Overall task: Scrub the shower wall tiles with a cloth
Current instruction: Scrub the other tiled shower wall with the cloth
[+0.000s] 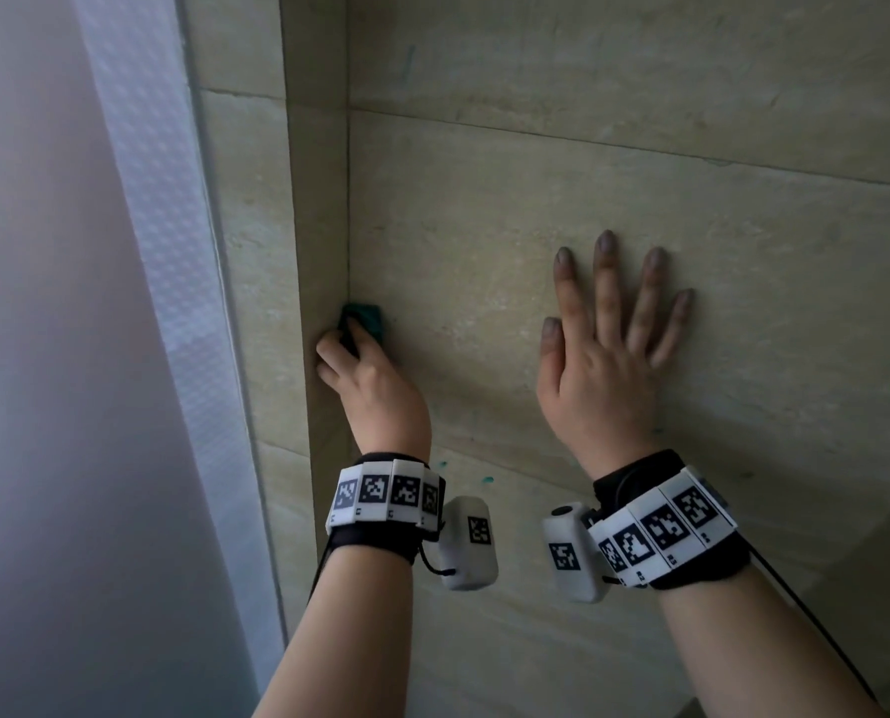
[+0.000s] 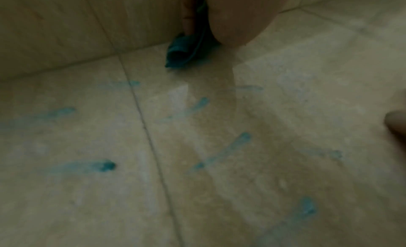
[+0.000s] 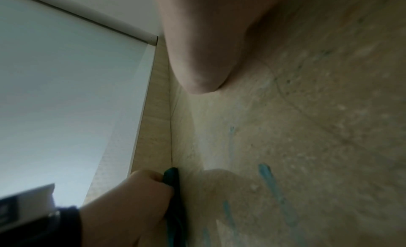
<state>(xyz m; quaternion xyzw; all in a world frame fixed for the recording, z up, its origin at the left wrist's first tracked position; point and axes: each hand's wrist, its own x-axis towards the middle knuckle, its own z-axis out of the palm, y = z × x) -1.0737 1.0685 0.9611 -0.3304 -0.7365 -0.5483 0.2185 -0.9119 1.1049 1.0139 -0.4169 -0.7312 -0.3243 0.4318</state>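
Against the inside corner of a beige-tiled shower, a bunched teal cloth (image 1: pixel 364 322) is pressed to the wall tiles (image 1: pixel 484 209), right where the main wall meets the narrow return beside a white curtain (image 1: pixel 69 355). The left hand (image 1: pixel 375 386) grips it, fingers and thumb curled round the wad, knuckles close to the corner seam. The right hand (image 1: pixel 603 355) holds nothing: it lies flat on the same tile, well apart from the cloth, fingers spread and straight, apparently as a brace. Both wrists wear marker-covered bands (image 1: pixel 385 497) with small cameras attached.

Judging by the surface, the job is only partly done. Teal streaks and blobs (image 2: pixel 222 151) mark the tile below the cloth in the left wrist view, some crossing a grout line (image 2: pixel 151 146), and the right wrist view shows more smears (image 3: pixel 272 186) lower down the wall. A few faint spots also show higher up, near the upper grout joint. The tile around the open hand looks comparatively plain, though blur makes that hard to confirm.
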